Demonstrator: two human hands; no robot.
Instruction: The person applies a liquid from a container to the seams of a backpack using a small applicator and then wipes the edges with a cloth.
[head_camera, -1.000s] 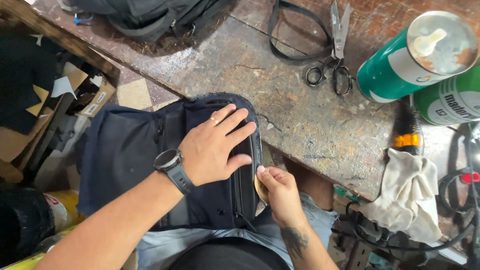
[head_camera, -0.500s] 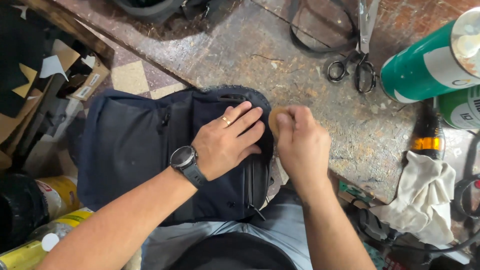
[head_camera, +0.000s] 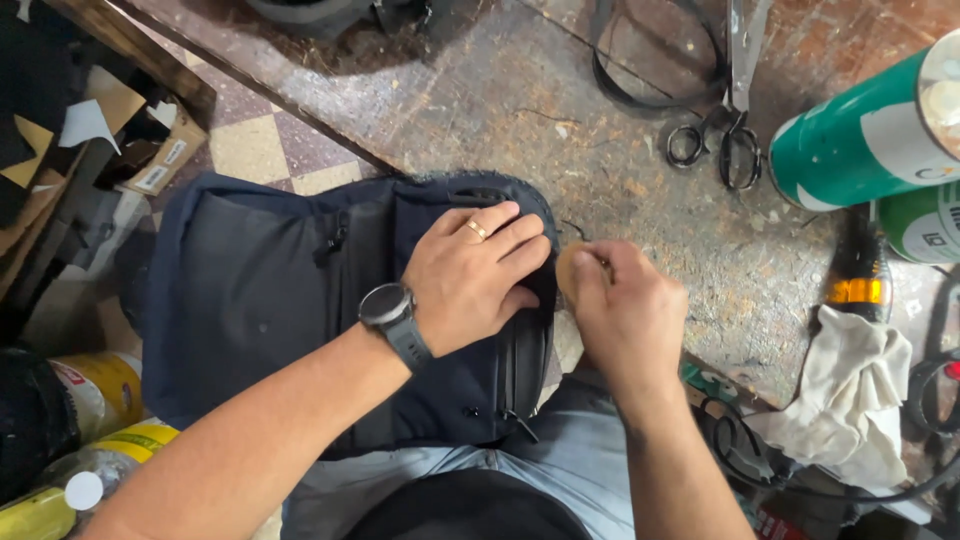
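Backpack (head_camera: 270, 300), dark navy fabric, draped over the lap and against the edge of the worn workbench (head_camera: 520, 110) in the head view. Left hand (head_camera: 470, 280) laid flat on its top, fingers spread and pressing down near the zipper edge. Right hand (head_camera: 620, 310) closed, pinching a small round tan piece (head_camera: 568, 268) just beside the bag's rim. Probably soft, floppy, light; best gripped at seams or top handle. Scissors (head_camera: 725, 120) and green spray cans (head_camera: 870, 130) well apart.

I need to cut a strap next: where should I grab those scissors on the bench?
Take the scissors by the two black finger loops, coming from the near side. The loops point toward the person, the blades point away, and the bench around the loops is bare.
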